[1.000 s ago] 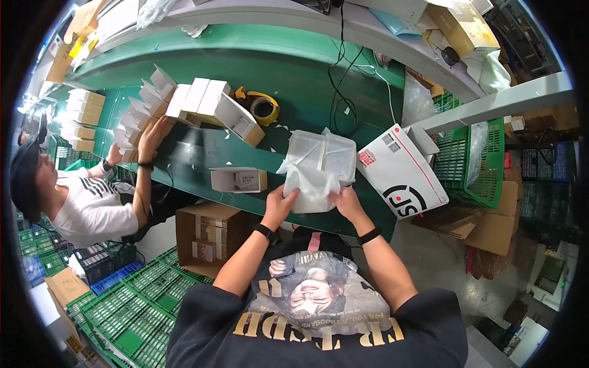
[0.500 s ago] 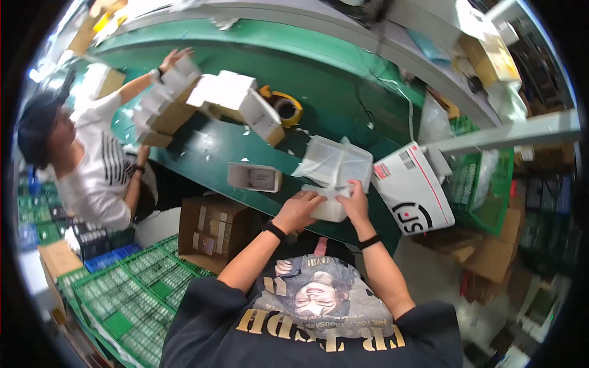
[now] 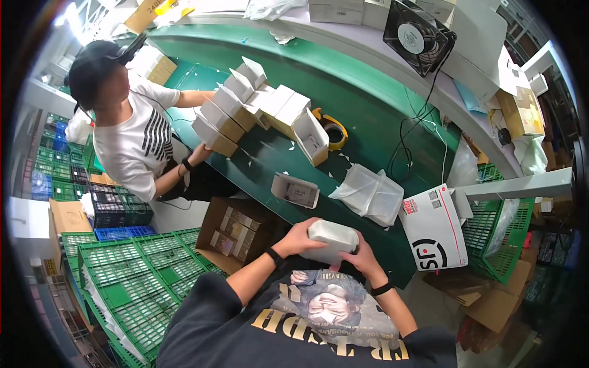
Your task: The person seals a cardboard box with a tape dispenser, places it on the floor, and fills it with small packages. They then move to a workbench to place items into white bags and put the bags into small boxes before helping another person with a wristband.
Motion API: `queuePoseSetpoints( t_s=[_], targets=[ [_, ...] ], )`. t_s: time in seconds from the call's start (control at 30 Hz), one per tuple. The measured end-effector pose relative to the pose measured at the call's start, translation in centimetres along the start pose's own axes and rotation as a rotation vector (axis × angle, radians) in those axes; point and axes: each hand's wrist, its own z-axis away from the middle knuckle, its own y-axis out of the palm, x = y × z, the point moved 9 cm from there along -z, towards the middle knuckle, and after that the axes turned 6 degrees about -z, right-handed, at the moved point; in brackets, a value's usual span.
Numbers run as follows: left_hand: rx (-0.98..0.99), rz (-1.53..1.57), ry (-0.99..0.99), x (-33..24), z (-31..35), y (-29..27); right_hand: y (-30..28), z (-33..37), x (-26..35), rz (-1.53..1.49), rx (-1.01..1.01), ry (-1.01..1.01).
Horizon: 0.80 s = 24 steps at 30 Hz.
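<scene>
Near the table's front edge I hold a white rounded block-shaped package (image 3: 332, 235) with both hands; it looks wrapped in thin white material. My left hand (image 3: 299, 239) is closed on its left end, my right hand (image 3: 364, 257) on its right end. Just beyond it, to the right, lies a pile of translucent white pouches (image 3: 371, 195). To the left of the pile an open white carton (image 3: 296, 190) rests on the green table (image 3: 368, 141), its inside facing me. What the package contains is hidden.
A co-worker (image 3: 132, 116) at the left handles a row of white cartons (image 3: 227, 116). A yellow tape dispenser (image 3: 334, 130) stands mid-table. Further round are a printed white box (image 3: 434, 228), a black fan (image 3: 417, 37), a brown box (image 3: 236, 230) and green crates (image 3: 141, 270).
The white package has come off the pouch pile toward my body, lifted in both hands. My view has shifted, and the co-worker's raised arm has come down to the cartons.
</scene>
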Motion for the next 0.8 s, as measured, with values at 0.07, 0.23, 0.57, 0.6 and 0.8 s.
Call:
queuePoseSetpoints(
  t_s=[0.07, 0.23, 0.57, 0.6, 0.8],
  targets=[
    [-0.085, 0.122, 0.048, -2.2, 1.9, -3.2, 2.4, -1.6, 1.6, -0.013, 0.028, -0.018],
    [-0.234, 0.317, -0.151, -1.0, 1.5, -9.3, 6.8, -7.7, 3.5, -0.082, -0.097, 0.005],
    [-0.085, 0.312, -0.159, 3.1, -1.2, -13.0, 8.7, -11.2, 7.3, 0.379, -0.293, 0.083],
    [-0.054, 0.269, -0.201, 3.9, -1.4, -12.9, 8.6, -11.6, 6.2, 0.466, -0.282, 0.143],
    [0.031, 0.324, -0.118, 2.7, -1.2, -12.8, 6.9, -13.8, 1.6, 0.094, -0.269, 0.367]
  ],
)
